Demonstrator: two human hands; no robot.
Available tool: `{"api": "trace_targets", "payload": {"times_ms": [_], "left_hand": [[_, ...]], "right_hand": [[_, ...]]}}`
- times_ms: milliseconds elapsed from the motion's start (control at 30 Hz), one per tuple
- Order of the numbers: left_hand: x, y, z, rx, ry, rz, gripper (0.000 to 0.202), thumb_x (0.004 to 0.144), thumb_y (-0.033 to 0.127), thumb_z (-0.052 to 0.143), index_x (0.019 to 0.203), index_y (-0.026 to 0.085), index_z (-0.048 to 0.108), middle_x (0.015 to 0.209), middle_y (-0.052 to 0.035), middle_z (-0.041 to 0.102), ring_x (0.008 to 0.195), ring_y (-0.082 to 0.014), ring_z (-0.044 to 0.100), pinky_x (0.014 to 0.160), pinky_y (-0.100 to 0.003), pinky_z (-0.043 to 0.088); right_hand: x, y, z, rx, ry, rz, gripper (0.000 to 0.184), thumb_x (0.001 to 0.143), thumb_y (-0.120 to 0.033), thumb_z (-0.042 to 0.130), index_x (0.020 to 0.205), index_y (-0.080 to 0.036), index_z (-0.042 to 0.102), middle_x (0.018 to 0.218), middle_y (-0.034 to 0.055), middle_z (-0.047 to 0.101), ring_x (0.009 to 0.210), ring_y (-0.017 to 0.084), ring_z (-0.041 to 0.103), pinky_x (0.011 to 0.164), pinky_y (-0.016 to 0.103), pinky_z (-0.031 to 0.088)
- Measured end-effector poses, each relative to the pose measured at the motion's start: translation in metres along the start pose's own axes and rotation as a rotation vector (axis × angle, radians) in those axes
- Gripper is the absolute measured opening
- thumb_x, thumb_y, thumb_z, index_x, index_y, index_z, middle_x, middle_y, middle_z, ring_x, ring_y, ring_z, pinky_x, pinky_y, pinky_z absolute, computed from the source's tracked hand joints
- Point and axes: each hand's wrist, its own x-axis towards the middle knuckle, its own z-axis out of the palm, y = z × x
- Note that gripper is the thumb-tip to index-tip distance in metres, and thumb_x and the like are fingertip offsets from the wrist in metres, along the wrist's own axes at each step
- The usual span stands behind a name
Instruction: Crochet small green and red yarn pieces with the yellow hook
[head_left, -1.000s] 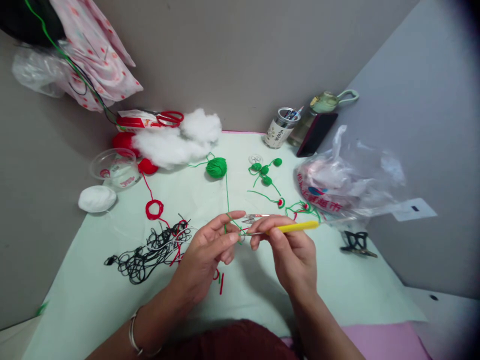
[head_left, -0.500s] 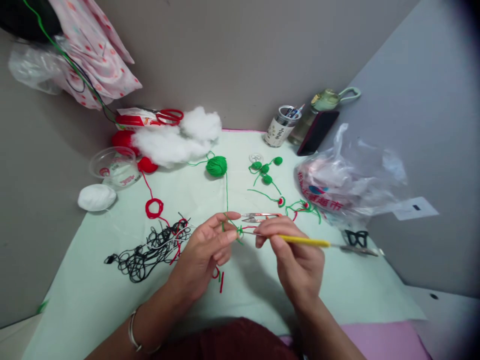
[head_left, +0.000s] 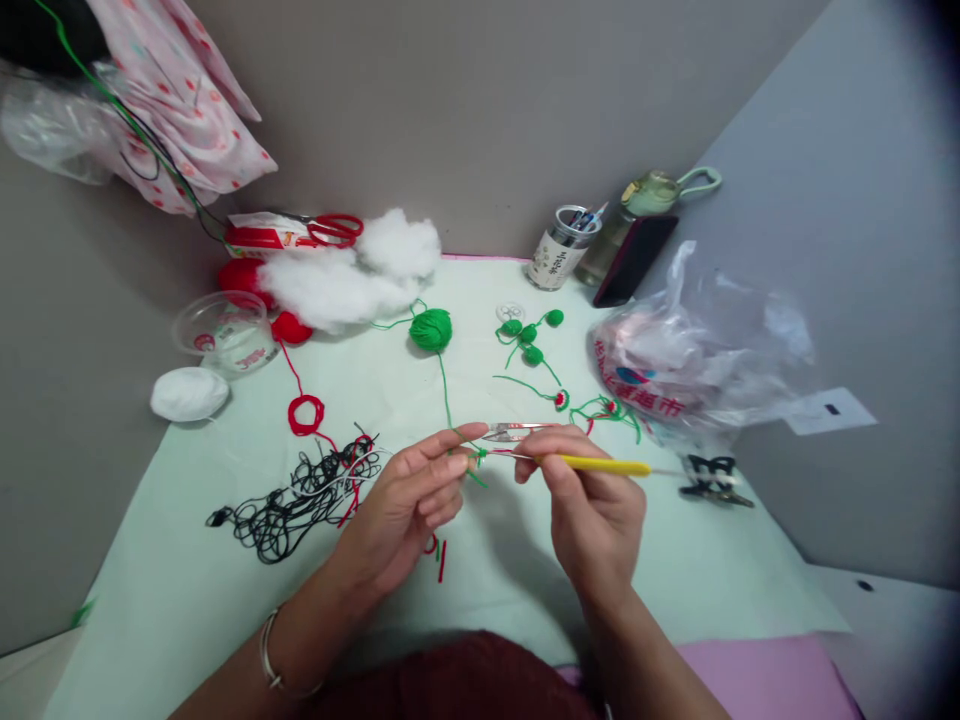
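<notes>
Between the thumb and fingers of my left hand is pinched a small piece of green yarn, with a short tail hanging below. A strand runs from it over my raised index finger to the green yarn ball. My right hand grips a crochet hook with a yellow handle. The hook's metal tip meets the green yarn at my left fingertips; the exact loop is too small to make out. Just behind the hands lie thread snips, partly covered by my right fingers.
Tangled black cord and a red yarn ring lie to the left, near white stuffing and a clear plastic tub. Small green crocheted pieces sit behind. At right are a plastic bag, a pen can and a black clip.
The hook has shifted slightly and its handle lies a little more level. The strand from the green ball now slants instead of hanging straight. The whole view has moved a little.
</notes>
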Motion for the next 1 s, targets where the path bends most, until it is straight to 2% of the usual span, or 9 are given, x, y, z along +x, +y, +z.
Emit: {"api": "trace_targets", "payload": {"times_ms": [100, 200, 300, 500, 667, 767, 867, 1000], "left_hand": [[0.001, 0.002, -0.001, -0.019, -0.005, 0.011, 0.025, 0.083, 0.018, 0.085, 0.107, 0.015, 0.082, 0.062, 0.0083, 0.046, 0.047, -0.0011, 0.018, 0.043, -0.014, 0.024], [0.001, 0.001, 0.000, -0.027, 0.009, 0.028, 0.024, 0.082, 0.017, 0.084, 0.106, 0.016, 0.081, 0.063, 0.0081, 0.047, 0.047, -0.0012, 0.018, 0.043, -0.014, 0.024], [-0.001, 0.000, 0.001, -0.017, 0.016, 0.039, 0.028, 0.083, 0.017, 0.083, 0.110, 0.016, 0.080, 0.063, 0.0083, 0.046, 0.048, -0.0015, 0.020, 0.044, -0.015, 0.024], [-0.003, 0.000, 0.004, 0.048, -0.015, 0.002, 0.051, 0.083, 0.020, 0.083, 0.132, 0.016, 0.072, 0.065, 0.0091, 0.045, 0.048, -0.0018, 0.022, 0.046, -0.017, 0.023], [0.000, -0.003, 0.000, 0.222, 0.039, 0.118, 0.054, 0.081, 0.023, 0.086, 0.133, 0.022, 0.071, 0.080, 0.0050, 0.055, 0.050, -0.0019, 0.032, 0.044, -0.019, 0.023], [0.001, -0.001, -0.003, 0.288, 0.058, 0.164, 0.050, 0.082, 0.024, 0.086, 0.130, 0.025, 0.073, 0.082, 0.0046, 0.056, 0.051, -0.0023, 0.035, 0.044, -0.019, 0.022], [0.000, 0.004, -0.005, 0.210, 0.018, 0.106, 0.040, 0.080, 0.022, 0.086, 0.119, 0.022, 0.079, 0.084, 0.0038, 0.057, 0.047, 0.0005, 0.030, 0.043, -0.020, 0.019], [-0.002, 0.008, -0.007, 0.127, -0.032, 0.046, 0.029, 0.083, 0.019, 0.082, 0.112, 0.018, 0.081, 0.069, 0.0073, 0.047, 0.045, 0.0007, 0.023, 0.044, -0.019, 0.017]], "right_hand": [[0.006, -0.001, -0.001, 0.286, 0.016, 0.190, 0.014, 0.099, -0.031, 0.070, 0.095, -0.025, 0.082, 0.085, 0.0032, 0.072, 0.066, 0.015, 0.064, 0.061, 0.030, 0.054], [0.007, 0.000, 0.002, 0.383, 0.034, 0.268, 0.013, 0.095, -0.034, 0.075, 0.092, -0.025, 0.083, 0.085, 0.0025, 0.071, 0.064, 0.013, 0.064, 0.059, 0.027, 0.054], [0.004, 0.002, 0.004, 0.357, 0.025, 0.257, 0.012, 0.096, -0.033, 0.074, 0.094, -0.026, 0.083, 0.085, 0.0019, 0.072, 0.066, 0.013, 0.065, 0.063, 0.029, 0.054], [0.002, 0.006, 0.002, 0.304, -0.026, 0.187, 0.012, 0.099, -0.031, 0.071, 0.099, -0.028, 0.082, 0.094, 0.0032, 0.075, 0.072, 0.015, 0.066, 0.070, 0.032, 0.056], [0.002, 0.004, 0.000, 0.331, -0.018, 0.246, 0.011, 0.098, -0.032, 0.072, 0.098, -0.028, 0.083, 0.089, 0.0014, 0.073, 0.070, 0.013, 0.066, 0.066, 0.029, 0.054], [0.002, 0.003, -0.002, 0.319, 0.003, 0.281, 0.011, 0.097, -0.033, 0.073, 0.095, -0.027, 0.083, 0.086, 0.0013, 0.072, 0.068, 0.013, 0.065, 0.065, 0.029, 0.054], [0.003, 0.003, -0.004, 0.296, -0.001, 0.268, 0.012, 0.096, -0.034, 0.075, 0.093, -0.025, 0.083, 0.084, 0.0023, 0.073, 0.068, 0.014, 0.065, 0.065, 0.029, 0.055], [0.007, 0.000, -0.007, 0.345, -0.004, 0.302, 0.013, 0.093, -0.036, 0.078, 0.089, -0.024, 0.083, 0.083, 0.0025, 0.071, 0.062, 0.013, 0.063, 0.058, 0.029, 0.056]]}}
